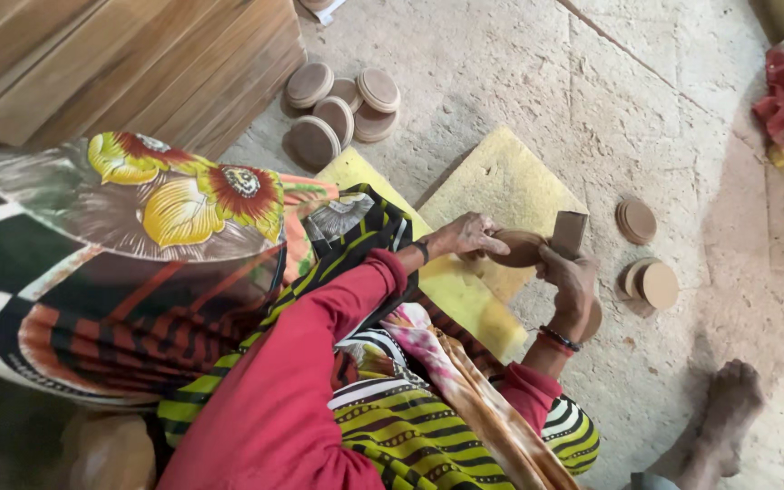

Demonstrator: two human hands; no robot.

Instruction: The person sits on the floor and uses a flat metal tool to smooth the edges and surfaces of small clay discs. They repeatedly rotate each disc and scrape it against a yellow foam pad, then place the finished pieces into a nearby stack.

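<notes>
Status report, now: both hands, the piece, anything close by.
Left hand grips round wooden disc. Right hand holds dark sanding block against it. Yellow foam pad underneath; disc stacks close on right, clear of the hands.

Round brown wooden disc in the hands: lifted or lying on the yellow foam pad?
Lifted: left hand grips the round brown wooden disc above the yellow foam pad.

Loose discs by planks (342, 113): six, perhaps. Disc stacks (648, 263): two. Yellow foam pads (501, 186): two. Held disc (515, 248): one.
</notes>
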